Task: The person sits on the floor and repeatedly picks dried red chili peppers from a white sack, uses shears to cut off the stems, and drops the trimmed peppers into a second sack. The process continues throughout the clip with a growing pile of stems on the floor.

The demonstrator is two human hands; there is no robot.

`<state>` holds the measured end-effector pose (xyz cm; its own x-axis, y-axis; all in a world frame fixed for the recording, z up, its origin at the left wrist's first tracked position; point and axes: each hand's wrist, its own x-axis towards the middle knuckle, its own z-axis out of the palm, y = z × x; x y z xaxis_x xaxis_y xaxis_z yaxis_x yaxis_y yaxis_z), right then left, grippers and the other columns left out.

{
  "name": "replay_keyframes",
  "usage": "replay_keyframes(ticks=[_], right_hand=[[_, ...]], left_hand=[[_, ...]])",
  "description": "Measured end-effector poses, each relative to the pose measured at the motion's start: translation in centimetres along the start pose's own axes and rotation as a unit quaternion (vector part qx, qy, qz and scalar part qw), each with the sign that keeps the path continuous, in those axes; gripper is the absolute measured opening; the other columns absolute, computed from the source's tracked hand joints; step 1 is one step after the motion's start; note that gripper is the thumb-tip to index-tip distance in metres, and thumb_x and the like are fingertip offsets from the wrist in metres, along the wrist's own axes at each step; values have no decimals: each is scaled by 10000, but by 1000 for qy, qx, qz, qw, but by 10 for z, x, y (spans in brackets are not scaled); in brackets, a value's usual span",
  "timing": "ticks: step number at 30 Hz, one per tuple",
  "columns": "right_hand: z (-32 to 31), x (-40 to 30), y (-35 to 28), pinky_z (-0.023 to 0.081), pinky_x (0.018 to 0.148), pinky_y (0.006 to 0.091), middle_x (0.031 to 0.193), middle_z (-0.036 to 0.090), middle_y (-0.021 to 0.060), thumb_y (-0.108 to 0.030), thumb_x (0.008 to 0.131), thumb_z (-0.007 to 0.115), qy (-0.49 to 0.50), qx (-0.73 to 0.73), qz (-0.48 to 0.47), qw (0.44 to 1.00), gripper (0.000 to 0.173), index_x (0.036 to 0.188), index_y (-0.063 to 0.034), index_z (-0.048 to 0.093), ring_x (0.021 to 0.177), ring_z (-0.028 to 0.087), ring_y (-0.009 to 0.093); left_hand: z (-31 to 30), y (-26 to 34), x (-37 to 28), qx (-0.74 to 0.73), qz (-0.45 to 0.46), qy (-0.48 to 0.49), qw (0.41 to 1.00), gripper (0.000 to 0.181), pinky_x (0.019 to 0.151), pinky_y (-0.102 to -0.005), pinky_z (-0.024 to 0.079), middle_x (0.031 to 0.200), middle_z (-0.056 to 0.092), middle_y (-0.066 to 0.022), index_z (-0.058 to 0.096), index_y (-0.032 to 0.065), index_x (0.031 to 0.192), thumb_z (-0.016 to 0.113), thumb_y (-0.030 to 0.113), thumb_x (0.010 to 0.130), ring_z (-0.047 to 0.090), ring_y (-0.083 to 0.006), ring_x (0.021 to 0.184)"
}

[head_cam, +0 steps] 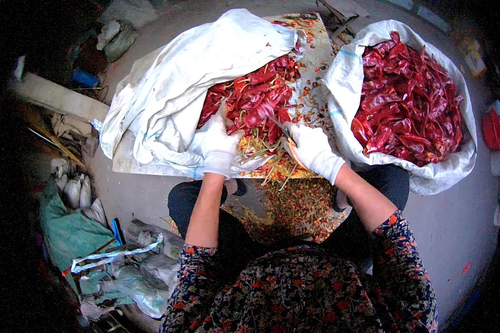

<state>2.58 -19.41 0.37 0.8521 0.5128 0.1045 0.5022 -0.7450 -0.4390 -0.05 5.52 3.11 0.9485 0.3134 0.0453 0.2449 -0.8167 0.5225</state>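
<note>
My left hand (221, 139), in a white knit glove, is at the near left edge of a pile of dried red chili peppers (254, 93); whether its fingers grip a pepper is not plain. My right hand (310, 143), gloved too, is closed on scissors (292, 141) with orange handles, the blades pointing up and left towards the peppers. The pile spills from the mouth of a white woven sack (200, 54) lying on a low board (139, 160). Cut stems and seeds (258, 150) lie between my hands.
An upright white woven sack (337, 83) full of red peppers stands at the right. Stem and seed scraps (291, 204) cover the floor between my legs. Plastic bags (146, 283) and a green cloth (68, 224) lie at the lower left.
</note>
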Motion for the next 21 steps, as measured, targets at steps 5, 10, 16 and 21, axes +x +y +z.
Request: replay_keyframes(ticks=[5,10,16,21], right_hand=[[12,-2,7,528,706,524,889,682,169,-289,916,574,-48,-12,-3,999,274,1120,-107,595,799,696,388],[5,3,3,536,745,519,877,695,226,-354,931,589,-63,107,57,991,344,1120,-67,602,838,693,419],[20,10,17,538,755,515,851,691,257,-436,939,593,-44,191,102,975,451,1134,-30,604,835,687,438],[31,7,22,539,763,514,864,694,255,-427,936,597,-11,181,48,982,441,1132,-32,605,840,687,436]], left_hand=[[-2,23,4,143,-5,-108,984,680,956,-398,517,1204,689,-183,593,86,1359,820,271,745,668,-334,1091],[11,-3,7,30,48,-17,998,641,970,-420,507,1206,683,-198,590,42,1345,775,262,772,656,-358,1111],[17,1,12,59,39,1,997,598,933,-441,515,1164,681,-226,579,49,1351,711,246,803,656,-366,1078],[26,8,14,62,55,22,996,430,914,-445,517,1113,689,-220,645,39,1168,720,265,810,658,-374,1057]])
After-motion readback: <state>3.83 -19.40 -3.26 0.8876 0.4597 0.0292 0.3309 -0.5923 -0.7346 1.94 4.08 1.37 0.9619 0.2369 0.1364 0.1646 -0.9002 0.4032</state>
